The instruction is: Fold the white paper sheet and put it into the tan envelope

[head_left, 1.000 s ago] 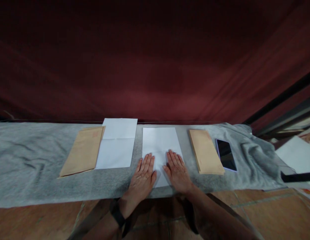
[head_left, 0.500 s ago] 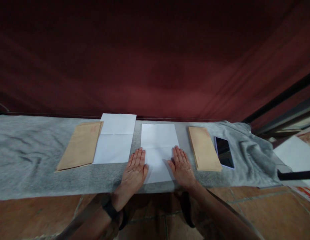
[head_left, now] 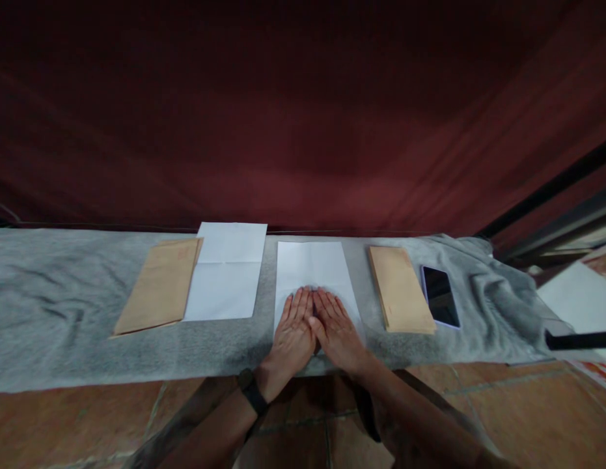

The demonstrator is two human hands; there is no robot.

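A white sheet of paper [head_left: 310, 260] with faint creases lies in front of me on a grey cloth. Flat on its lower half rests my left hand [head_left: 297, 326], fingers stretched out, a dark band on the wrist. Beside it my right hand [head_left: 336, 329] also lies flat on the sheet, its thumb touching or overlapping the left one. Both hands cover much of the sheet's near part. To the left is a second white sheet [head_left: 229, 286] with a crease across it, one edge next to a stack of brown envelopes [head_left: 159, 286].
Another stack of brown envelopes [head_left: 401, 290] lies right of the sheet, with a dark-screened phone [head_left: 440, 296] beside it. The grey cloth [head_left: 49, 312] is rumpled at both ends. A dark red curtain [head_left: 303, 130] hangs behind. Tiled floor [head_left: 527, 404] shows in front.
Both hands slid outward to the sheet's side edges, then came back together at its middle, staying flat. The papers, envelopes and phone keep their places; the view shifted slightly.
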